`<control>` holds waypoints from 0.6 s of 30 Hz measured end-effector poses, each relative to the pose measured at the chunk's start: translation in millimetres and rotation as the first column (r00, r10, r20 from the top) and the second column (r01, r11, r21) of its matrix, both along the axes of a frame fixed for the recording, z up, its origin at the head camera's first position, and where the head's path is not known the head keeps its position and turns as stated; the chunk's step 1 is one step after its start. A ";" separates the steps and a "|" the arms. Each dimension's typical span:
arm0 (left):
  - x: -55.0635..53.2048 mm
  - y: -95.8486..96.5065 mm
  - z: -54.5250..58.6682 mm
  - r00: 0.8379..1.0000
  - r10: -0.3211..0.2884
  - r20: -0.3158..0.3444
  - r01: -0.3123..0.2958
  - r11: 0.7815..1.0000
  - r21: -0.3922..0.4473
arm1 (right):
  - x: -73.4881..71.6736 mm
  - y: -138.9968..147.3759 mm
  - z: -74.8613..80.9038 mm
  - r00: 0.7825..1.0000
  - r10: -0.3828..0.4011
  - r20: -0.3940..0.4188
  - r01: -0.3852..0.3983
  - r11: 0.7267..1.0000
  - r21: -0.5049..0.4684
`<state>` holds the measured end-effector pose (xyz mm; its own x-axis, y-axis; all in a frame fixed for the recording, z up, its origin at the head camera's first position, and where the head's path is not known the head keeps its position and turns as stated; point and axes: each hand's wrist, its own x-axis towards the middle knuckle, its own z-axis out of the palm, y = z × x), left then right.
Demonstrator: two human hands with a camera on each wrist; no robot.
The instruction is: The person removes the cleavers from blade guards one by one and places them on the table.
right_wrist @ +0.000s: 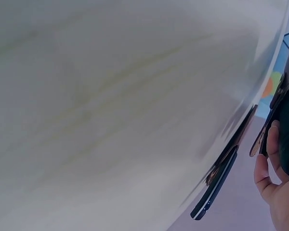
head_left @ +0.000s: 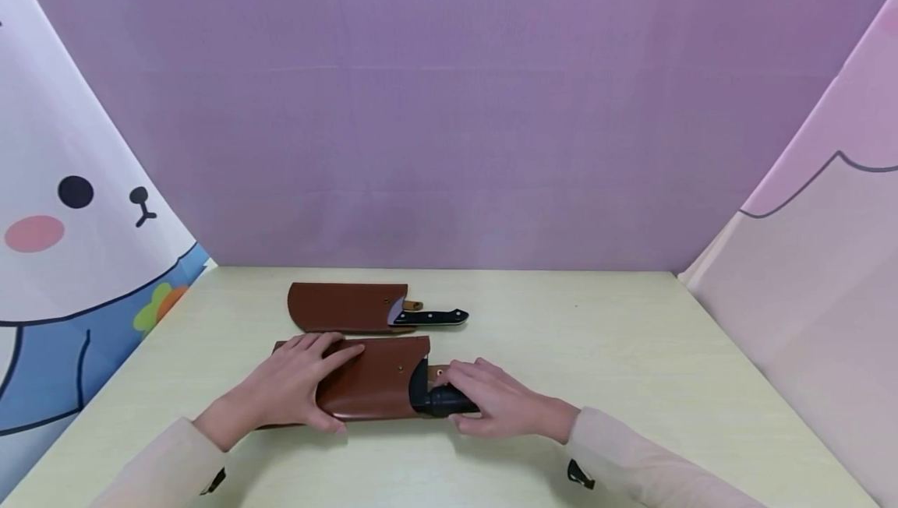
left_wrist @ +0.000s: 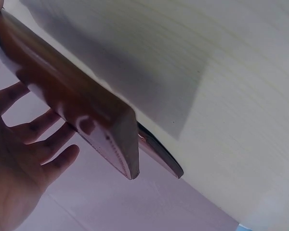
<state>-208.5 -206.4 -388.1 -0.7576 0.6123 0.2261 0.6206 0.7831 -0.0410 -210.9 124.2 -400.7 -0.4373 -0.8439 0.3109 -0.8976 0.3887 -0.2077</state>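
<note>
A brown leather knife sheath (head_left: 375, 375) lies crosswise between the hands at the near part of the table, and its shadow in the left wrist view suggests it is raised. My left hand (head_left: 298, 379) grips its left part, fingers over the far edge and thumb at the near edge. From the sheath's right end sticks a knife with a thick black handle (head_left: 449, 401); its blade is mostly hidden inside. The right hand (head_left: 494, 399) holds that handle, close to a tan strap (head_left: 436, 373). In the left wrist view the fingers spread behind the sheath (left_wrist: 67, 82).
Behind lies a second brown sheath (head_left: 344, 308) with a black riveted knife handle (head_left: 435, 317) sticking out to the right. Both lie over a pale wood-grain table (head_left: 631, 360). A purple backdrop (head_left: 449, 118) stands at the rear, with printed cloth at both sides.
</note>
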 end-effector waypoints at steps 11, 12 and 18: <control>0.8 0.2 1.2 1.000 -0.003 -0.002 0.003 1.000 0.014 | 2.7 2.2 -0.8 1.000 -0.003 -0.012 0.003 1.000 -0.009; 0.9 0.1 1.3 1.000 -0.003 -0.002 0.003 1.000 0.016 | 2.7 2.3 -0.9 1.000 0.001 -0.019 -0.001 1.000 -0.014; 0.9 -0.5 0.9 1.000 -0.010 0.000 0.010 1.000 0.018 | 3.4 2.9 -2.2 1.000 0.011 -0.027 -0.011 1.000 -0.024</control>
<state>-207.6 -206.9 -387.2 -0.7518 0.6153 0.2370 0.6281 0.7777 -0.0265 -207.5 127.0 -402.8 -0.4192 -0.8406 0.3431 -0.9072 0.3738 -0.1929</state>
